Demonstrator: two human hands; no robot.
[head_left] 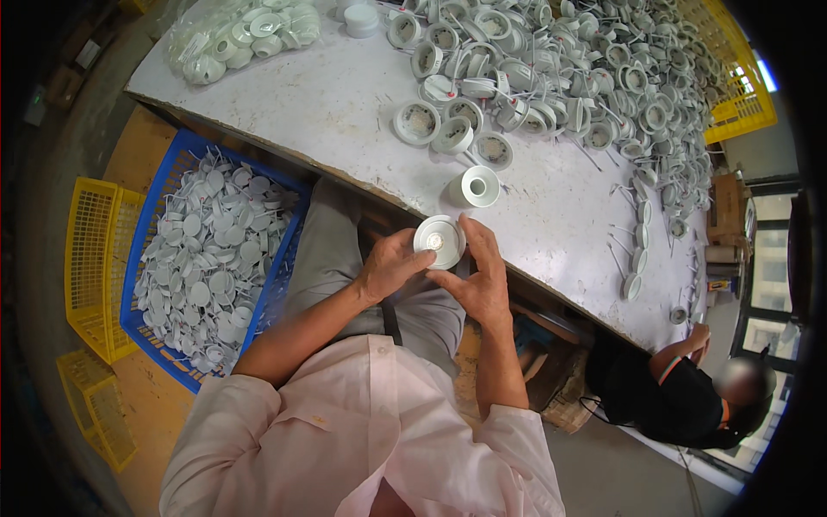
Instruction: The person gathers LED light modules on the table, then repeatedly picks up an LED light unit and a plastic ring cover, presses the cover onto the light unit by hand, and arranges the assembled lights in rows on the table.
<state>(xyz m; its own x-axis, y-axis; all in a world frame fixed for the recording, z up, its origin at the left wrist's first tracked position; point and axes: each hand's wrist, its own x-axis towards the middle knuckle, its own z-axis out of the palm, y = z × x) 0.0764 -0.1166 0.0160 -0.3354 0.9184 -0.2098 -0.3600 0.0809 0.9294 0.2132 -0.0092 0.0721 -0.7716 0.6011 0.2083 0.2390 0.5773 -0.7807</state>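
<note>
Between both hands, over my lap at the table's edge, is a white round lamp housing (447,231), its hollow side facing up with a small pale disc inside. My left hand (392,265) grips it from the left, thumb reaching over the rim to the inside. My right hand (481,280) closes on its right side, with the thumb below the rim. Just beyond the hands, a white cup-shaped piece with a round central hole (476,188) sits on the table. Several white round housings (417,122) with speckled insides lie farther back.
A big heap of white housings with wires (594,69) covers the far right of the white table (293,112). A plastic bag of white rings (245,39) lies far left. A blue crate (185,142) of wired white discs stands left, beside yellow crates (90,267). Another person (663,388) works at right.
</note>
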